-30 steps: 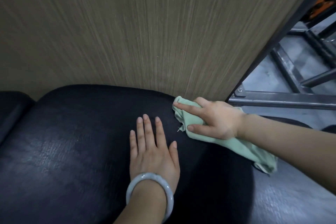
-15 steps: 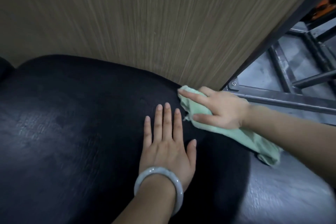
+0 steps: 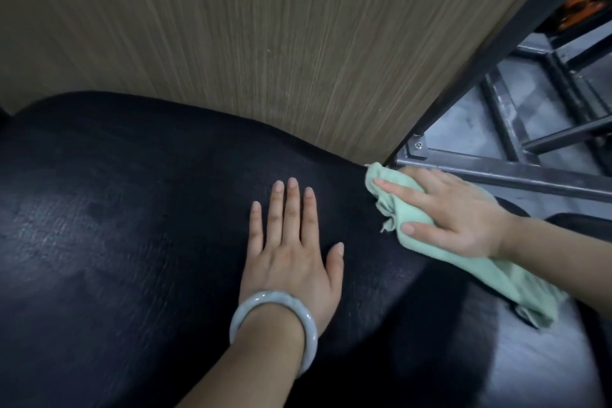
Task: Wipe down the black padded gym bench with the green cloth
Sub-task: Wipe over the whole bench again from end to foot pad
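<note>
Bench: the black padded bench (image 3: 139, 242) fills the lower left and middle of the frame, its surface creased and faintly shiny.
Left hand: flat on the pad, and there it is at lower centre, the left hand (image 3: 293, 252), palm down, fingers (image 3: 292, 205) straight and together, thumb out to the right, holding nothing.
Bracelet: a pale bracelet (image 3: 275, 325) rings the left wrist.
Right hand: over at centre right, the right hand (image 3: 453, 219) presses down on the cloth at the bench's far right edge, forefinger stretched along the top, thumb tucked against the near side, so the fingers pinch the wad.
Cloth: the green cloth (image 3: 477, 268) is bunched under that hand, touching the pad, its loose tail trailing toward the lower right, off the pad's edge.
Wall: a wood-grain panel (image 3: 265, 26) takes the whole upper frame, right behind the bench.
Frame: grey metal bars (image 3: 516, 175) cross the right side, just beyond the cloth.
Floor: grey floor (image 3: 546, 374) shows at lower right.
</note>
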